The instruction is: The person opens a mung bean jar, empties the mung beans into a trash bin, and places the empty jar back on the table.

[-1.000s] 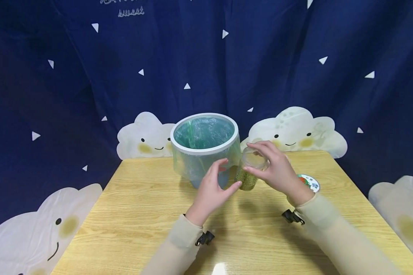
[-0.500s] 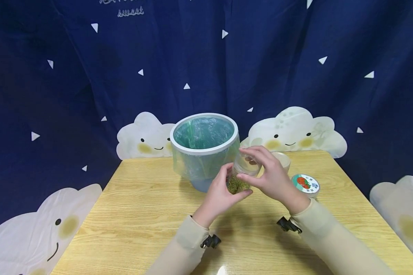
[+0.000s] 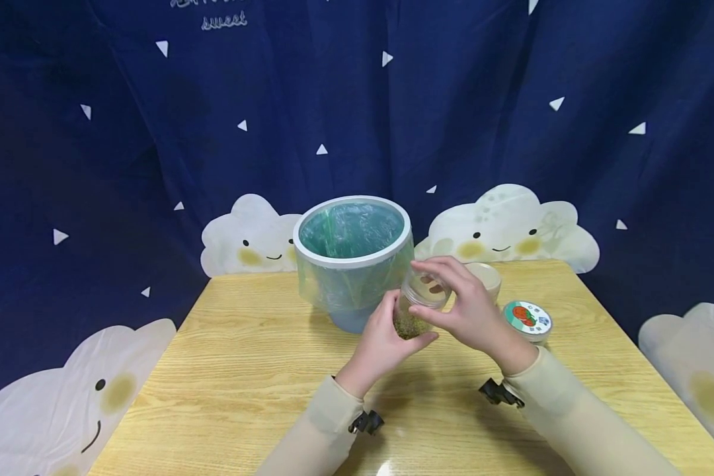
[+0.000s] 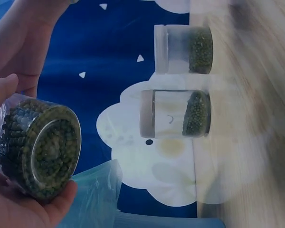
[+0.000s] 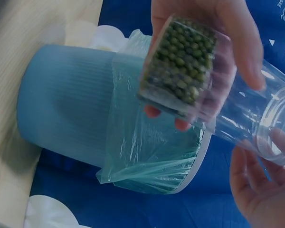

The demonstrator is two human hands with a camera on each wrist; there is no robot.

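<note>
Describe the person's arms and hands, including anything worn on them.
The left hand and right hand are bare, without gloves. The left sleeve and right sleeve are long, cream-beige and plain, with no lettering visible. A small black device sits at the left wrist and a similar black device at the right; no cables can be made out.

Table (image 3: 250, 377), pale yellow wood grain, with a bright glint at the near edge; on it, far and about the middle, one upright blue bin (image 3: 350, 320), white-rimmed, with a green plastic liner (image 3: 318, 283) folded over the outside. Far right, two upright clear jars, apart, each under half full of green beans: one plain-lidded jar (image 4: 173, 114); one tomato-lidded jar (image 3: 528, 318), farther right and nearer.
</note>
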